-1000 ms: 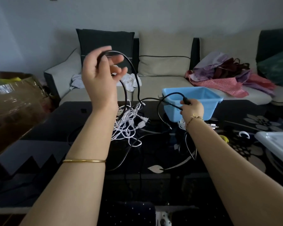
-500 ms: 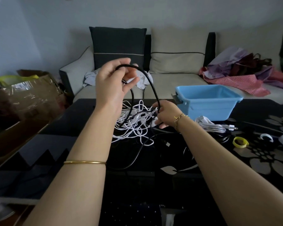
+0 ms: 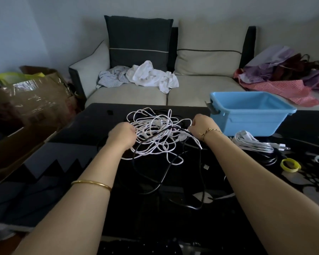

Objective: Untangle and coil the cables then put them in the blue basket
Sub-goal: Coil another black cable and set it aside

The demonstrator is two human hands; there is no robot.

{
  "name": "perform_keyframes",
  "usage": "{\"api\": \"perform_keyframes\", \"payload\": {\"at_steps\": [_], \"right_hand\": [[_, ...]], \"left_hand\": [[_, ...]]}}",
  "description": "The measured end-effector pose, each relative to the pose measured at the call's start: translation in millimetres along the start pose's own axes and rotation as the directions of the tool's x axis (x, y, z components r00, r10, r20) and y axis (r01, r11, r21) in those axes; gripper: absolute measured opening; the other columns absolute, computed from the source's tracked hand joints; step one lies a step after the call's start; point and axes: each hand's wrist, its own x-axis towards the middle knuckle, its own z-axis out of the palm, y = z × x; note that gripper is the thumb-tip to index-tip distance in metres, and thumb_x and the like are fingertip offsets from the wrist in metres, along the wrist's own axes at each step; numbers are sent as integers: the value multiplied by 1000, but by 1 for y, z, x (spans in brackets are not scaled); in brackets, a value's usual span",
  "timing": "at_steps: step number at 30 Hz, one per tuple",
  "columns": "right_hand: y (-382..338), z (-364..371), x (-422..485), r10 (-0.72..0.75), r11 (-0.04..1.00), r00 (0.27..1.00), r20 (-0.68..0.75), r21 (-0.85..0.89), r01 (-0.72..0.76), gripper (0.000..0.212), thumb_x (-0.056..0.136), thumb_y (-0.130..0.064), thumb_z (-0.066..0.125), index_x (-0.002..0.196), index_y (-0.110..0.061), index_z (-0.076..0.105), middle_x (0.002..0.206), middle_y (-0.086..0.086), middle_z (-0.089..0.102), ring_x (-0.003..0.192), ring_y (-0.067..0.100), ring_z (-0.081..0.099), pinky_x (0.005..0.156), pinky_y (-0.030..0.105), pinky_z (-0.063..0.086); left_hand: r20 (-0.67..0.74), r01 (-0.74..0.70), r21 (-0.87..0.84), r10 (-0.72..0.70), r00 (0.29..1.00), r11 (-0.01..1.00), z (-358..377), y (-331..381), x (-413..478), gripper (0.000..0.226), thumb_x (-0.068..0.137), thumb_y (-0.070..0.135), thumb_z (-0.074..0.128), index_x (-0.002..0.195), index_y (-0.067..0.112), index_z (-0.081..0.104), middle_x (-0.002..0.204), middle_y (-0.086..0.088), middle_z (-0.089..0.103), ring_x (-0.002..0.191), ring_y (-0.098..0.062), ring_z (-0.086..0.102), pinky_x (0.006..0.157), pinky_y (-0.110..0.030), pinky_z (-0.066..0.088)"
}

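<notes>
Cables lie in one loose heap on the black table (image 3: 77,129), directly between the two hands: a white tangle (image 3: 151,126) of many loops, with a black cable (image 3: 171,128) running across it. The left hand (image 3: 122,136) sits at the heap's left edge, fingers curled in among the white strands and gripping them, though the tips are hidden behind the knuckles. The right hand (image 3: 203,126) is closed in a fist at the right edge, just where the black cable's upper end arrives, and it appears to hold that cable. What matters is the black cable's line: it slants from the right fist down and leftward over the white loops, passes close below the left hand, then trails toward the person in slack curves. Drawing it out along that axis, rightward and away from the left hand's anchor, looks like the cleaner way to free it. The blue basket (image 3: 250,124) stands just beyond the right hand, so that hand is nearer for any drop-off. It looks empty from this angle, and a white bundle (image 3: 250,143), apparently coiled, lies against its front wall.
</notes>
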Motion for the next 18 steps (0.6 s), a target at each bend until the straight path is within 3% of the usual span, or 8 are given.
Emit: {"api": "perform_keyframes", "payload": {"at_steps": [2, 4, 6, 9, 13, 18], "right_hand": [[2, 11, 5, 23, 1000, 996, 83, -18, -22, 28, 85, -24, 58, 67, -11, 41, 86, 10, 52, 84, 29, 50, 70, 32, 40], [7, 23, 6, 47, 999, 989, 140, -33, -42, 34, 87, -36, 59, 72, -11, 41, 85, 7, 49, 82, 26, 49, 72, 31, 40], [11, 33, 7, 56, 998, 986, 157, -28, -53, 31, 88, -39, 57, 76, -13, 45, 83, 4, 50, 80, 26, 50, 72, 30, 42], [14, 39, 9, 63, 998, 992, 107, 4, -64, 20, 88, -15, 54, 70, -12, 46, 77, 5, 52, 77, 26, 54, 69, 28, 43], [20, 40, 13, 106, 969, 994, 27, 221, -110, 20, 80, -3, 46, 62, -9, 51, 65, 11, 55, 70, 31, 59, 70, 38, 53], [27, 39, 10, 143, 935, 990, -6, 328, -133, 17, 79, -4, 45, 85, -6, 61, 79, 11, 55, 72, 27, 55, 70, 35, 51]], "left_hand": [[-40, 145, 179, -140, 989, 973, 5, -22, 17, 35, 91, 12, 47, 123, 3, 56, 132, -20, 51, 121, -38, 47, 98, -43, 40], [-6, 316, 233, -324, 946, 920, 13, -44, 22, 44, 91, 18, 52, 131, 1, 47, 138, -22, 43, 126, -39, 41, 101, -44, 37], [-3, 404, 283, -420, 908, 870, 21, -62, 22, 51, 92, 20, 53, 137, 1, 41, 142, -21, 37, 129, -37, 38, 104, -43, 36], [-36, 441, 288, -450, 892, 850, 28, -79, 27, 47, 93, 10, 48, 137, -2, 38, 141, -23, 35, 127, -38, 40, 101, -44, 40], [6, 405, 249, -419, 908, 880, 27, -92, 33, 31, 90, 8, 50, 117, -5, 58, 115, -22, 60, 101, -37, 61, 86, -43, 54], [8, 455, 156, -462, 887, 877, 21, -96, 30, 22, 89, 12, 55, 105, -1, 62, 99, -15, 63, 87, -31, 65, 75, -40, 59]]}}
